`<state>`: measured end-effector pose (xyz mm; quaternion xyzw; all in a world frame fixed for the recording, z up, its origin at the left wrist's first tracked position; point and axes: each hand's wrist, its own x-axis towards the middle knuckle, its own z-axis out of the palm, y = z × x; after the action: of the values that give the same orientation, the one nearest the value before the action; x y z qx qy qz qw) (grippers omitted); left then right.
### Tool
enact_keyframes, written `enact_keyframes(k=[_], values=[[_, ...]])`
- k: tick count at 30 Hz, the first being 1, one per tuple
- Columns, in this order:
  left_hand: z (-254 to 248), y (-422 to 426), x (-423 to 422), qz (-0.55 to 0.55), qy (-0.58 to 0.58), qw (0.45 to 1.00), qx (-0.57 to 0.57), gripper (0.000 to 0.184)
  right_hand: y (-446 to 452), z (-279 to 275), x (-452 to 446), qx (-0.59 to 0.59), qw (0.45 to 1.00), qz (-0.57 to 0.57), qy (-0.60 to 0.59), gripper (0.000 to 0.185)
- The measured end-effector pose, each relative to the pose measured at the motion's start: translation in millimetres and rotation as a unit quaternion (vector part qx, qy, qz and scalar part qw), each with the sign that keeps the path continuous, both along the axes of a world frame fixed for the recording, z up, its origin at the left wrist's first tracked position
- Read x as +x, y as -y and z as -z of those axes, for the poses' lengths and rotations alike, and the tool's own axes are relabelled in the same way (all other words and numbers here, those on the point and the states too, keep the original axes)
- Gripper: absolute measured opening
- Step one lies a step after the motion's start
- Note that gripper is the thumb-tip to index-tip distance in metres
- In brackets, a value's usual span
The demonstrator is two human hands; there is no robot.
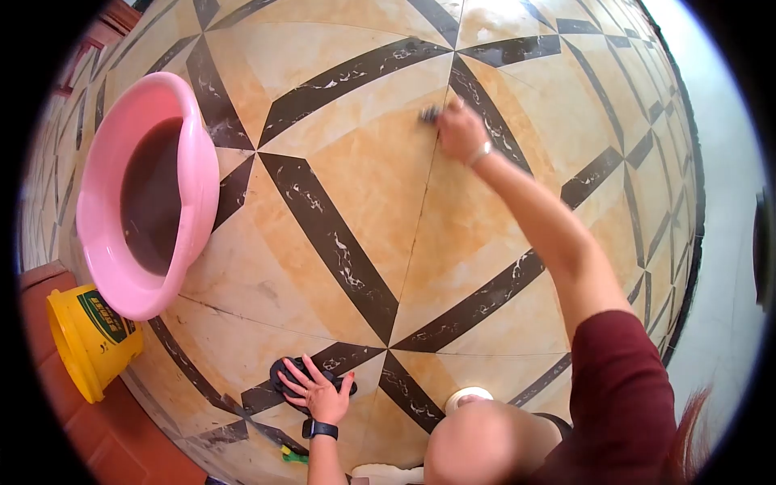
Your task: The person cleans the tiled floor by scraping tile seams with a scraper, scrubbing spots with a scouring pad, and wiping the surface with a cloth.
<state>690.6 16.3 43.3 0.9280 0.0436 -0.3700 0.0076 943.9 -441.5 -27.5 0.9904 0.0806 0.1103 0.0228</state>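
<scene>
My left hand (321, 396) lies flat on a bunched black cloth (284, 376) on the tiled floor, fingers spread; a dark watch is on that wrist. Stretched far forward, my right hand (464, 133) is closed around a small grey-black object (429, 115) held down at the floor. That object is blurred, so its exact kind does not show. It is close to a thin joint line between the tiles (356, 174). The right wrist wears a light bracelet.
At the left stands a pink basin (198, 182) with murky brown water (153, 198). Beside it, a yellow bucket (121, 356) leans near reddish-brown furniture (121, 428). A green-yellow item (293, 454) lies near my left forearm. A pale wall (723, 242) runs along the right.
</scene>
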Motion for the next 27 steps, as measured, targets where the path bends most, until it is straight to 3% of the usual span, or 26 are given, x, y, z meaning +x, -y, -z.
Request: enact_keyframes(k=[1,2,3,4,6,7,9,10,12,14,18,20,22,24,27], values=[[-0.3,0.4,1.0,0.0,0.0,1.0,-0.001,0.105,-22.2,12.4,-30.2,0.12,0.993,0.0,0.019,0.007],[-0.9,1.1,2.5,0.0,0.002,1.0,-0.003,0.105,-62.1,-19.7,-66.2,0.042,0.994,-0.006,-0.099,0.006],[-1.4,1.1,2.5,0.0,0.005,1.0,-0.007,0.104,-70.4,1.1,-101.3,0.077,0.982,-0.153,-0.083,0.01],[-3.9,1.4,3.6,-0.001,0.005,1.0,-0.009,0.104,-85.6,-20.3,-123.6,0.173,0.959,-0.218,-0.055,0.011],[-6.9,3.0,6.3,0.002,0.002,1.0,-0.012,0.104,-62.0,-9.5,-100.9,0.119,0.962,-0.208,-0.132,0.011],[-6.6,4.6,5.7,0.014,0.008,1.0,0.003,0.104,-56.3,-32.4,-61.9,0.094,0.96,-0.006,-0.265,0.012],[-4.9,3.4,2.6,0.02,0.01,1.0,0.008,0.103,-8.5,-31.7,0.6,0.29,0.941,0.13,-0.114,0.026],[-4.0,2.8,2.6,0.022,0.012,1.0,0.012,0.103,2.3,-19.5,17.5,0.27,0.956,0.103,0.055,0.024],[1.0,-0.3,0.2,0.029,0.025,0.999,0.009,0.103,-25.2,-12.9,-9.5,0.245,0.961,0.129,0.007,0.017],[0.8,0.5,2.1,0.023,0.022,0.999,0.004,0.102,-83.8,-8.4,-93.9,0.165,0.984,0.041,-0.051,0.014],[-0.5,-0.3,2.5,0.022,0.017,1.0,0.002,0.101,-79.4,-17.2,-112.2,0.099,0.952,-0.155,-0.244,0.014],[2.2,-2.1,-0.4,0.028,0.036,0.999,-0.004,0.099,-36.5,-19.8,-49.3,0.131,0.985,0.029,-0.106,0.006],[2.1,-1.2,-0.9,0.026,0.052,0.998,-0.006,0.098,-57.4,-11.1,-52.2,0.189,0.975,0.116,-0.009,0.003],[5.7,-4.0,-2.1,0.021,0.044,0.999,-0.016,0.1,-101.3,2.1,-126.5,0.106,0.985,0.028,-0.133,0.003],[7.1,-5.5,-4.0,0.018,0.027,0.999,-0.013,0.099,-94.8,-29.8,-118.6,-0.04,0.933,-0.11,-0.341,0.015]])
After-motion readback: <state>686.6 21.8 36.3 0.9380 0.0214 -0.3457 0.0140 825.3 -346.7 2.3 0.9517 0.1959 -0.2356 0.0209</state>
